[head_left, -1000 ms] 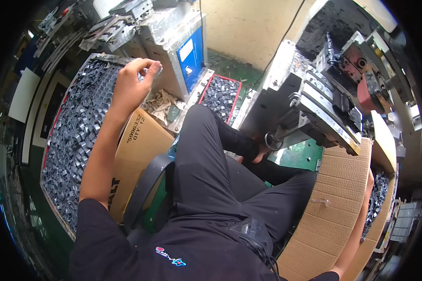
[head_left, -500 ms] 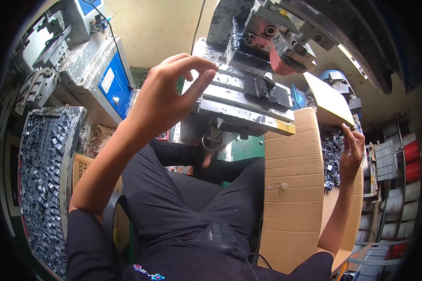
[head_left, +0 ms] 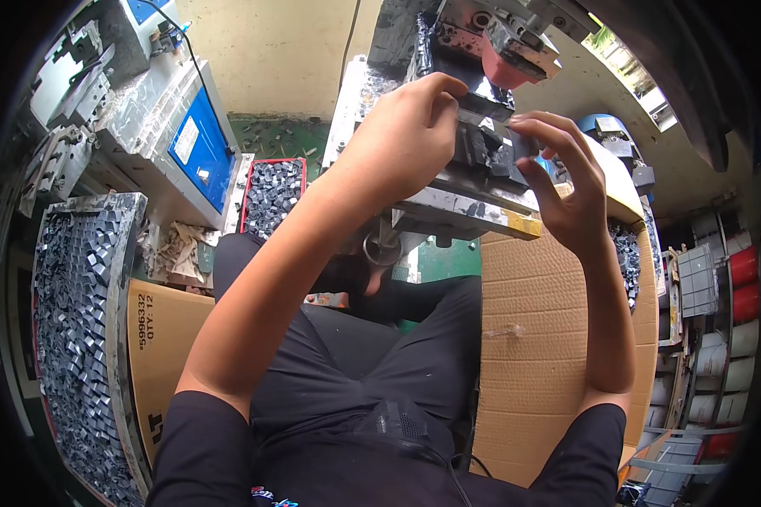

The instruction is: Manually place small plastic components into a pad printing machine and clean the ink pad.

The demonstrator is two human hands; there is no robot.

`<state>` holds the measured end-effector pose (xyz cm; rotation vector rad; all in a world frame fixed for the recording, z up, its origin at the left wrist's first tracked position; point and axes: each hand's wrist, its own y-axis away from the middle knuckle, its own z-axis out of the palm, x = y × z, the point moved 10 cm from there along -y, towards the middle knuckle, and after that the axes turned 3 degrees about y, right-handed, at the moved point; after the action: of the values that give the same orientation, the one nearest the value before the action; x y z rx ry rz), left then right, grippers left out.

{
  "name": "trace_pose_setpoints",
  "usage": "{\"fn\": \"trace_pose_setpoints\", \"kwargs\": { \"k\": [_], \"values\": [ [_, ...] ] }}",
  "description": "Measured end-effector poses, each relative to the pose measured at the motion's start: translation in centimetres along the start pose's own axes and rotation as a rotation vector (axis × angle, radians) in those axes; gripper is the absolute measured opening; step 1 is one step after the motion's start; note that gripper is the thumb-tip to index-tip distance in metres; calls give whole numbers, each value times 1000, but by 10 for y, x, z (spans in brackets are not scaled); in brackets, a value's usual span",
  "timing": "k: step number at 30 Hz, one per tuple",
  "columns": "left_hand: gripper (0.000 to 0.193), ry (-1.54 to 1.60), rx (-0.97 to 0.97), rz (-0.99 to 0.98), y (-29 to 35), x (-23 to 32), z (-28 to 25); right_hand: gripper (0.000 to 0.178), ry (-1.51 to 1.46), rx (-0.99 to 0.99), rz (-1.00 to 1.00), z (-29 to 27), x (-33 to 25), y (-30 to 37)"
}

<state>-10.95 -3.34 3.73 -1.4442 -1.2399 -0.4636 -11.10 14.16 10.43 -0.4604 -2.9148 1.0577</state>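
L. hand [head_left: 410, 139], grip narrow, contents can't tell, & R. hand [head_left: 577, 186], grip wide, nothing seen in it, either side of blk. blocky fixture [head_left: 497, 160] on silver metal machine bed [head_left: 448, 203], upper ctr. of frame; small grey curved pcs. [head_left: 76, 313] filling grey-rimmed tray [head_left: 128, 245], left, & tall brn. cardboard box [head_left: 533, 355], lower right, flank seat, prob. for easy reach.

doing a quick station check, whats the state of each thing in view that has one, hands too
left hand, fingers bent, grip unclear
right hand, open, thumb and forefinger apart
black block, sitting on the machine
pink block, raised, apart from the black block
blue door, shut
big tray, heaped with grey pieces
red-rimmed bin, filled with pieces
right-hand cardboard box, open, flap folded down
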Motion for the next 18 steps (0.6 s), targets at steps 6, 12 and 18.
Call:
{"fn": "trace_pose_setpoints", "kwargs": {
  "k": [6, 12, 18],
  "values": [
    [33, 16, -31, -53, 4, 1, 3, 30, -141, 9, 259, 24, 42, 18],
    [34, 25, -56, -30, 7, 1, 7, 24, -230, 6, 285, 27, 42, 15],
    [34, -9, -75, -14, 7, 4, 10, 24, -210, -11, 282, 28, 39, 16]
  ]
}}
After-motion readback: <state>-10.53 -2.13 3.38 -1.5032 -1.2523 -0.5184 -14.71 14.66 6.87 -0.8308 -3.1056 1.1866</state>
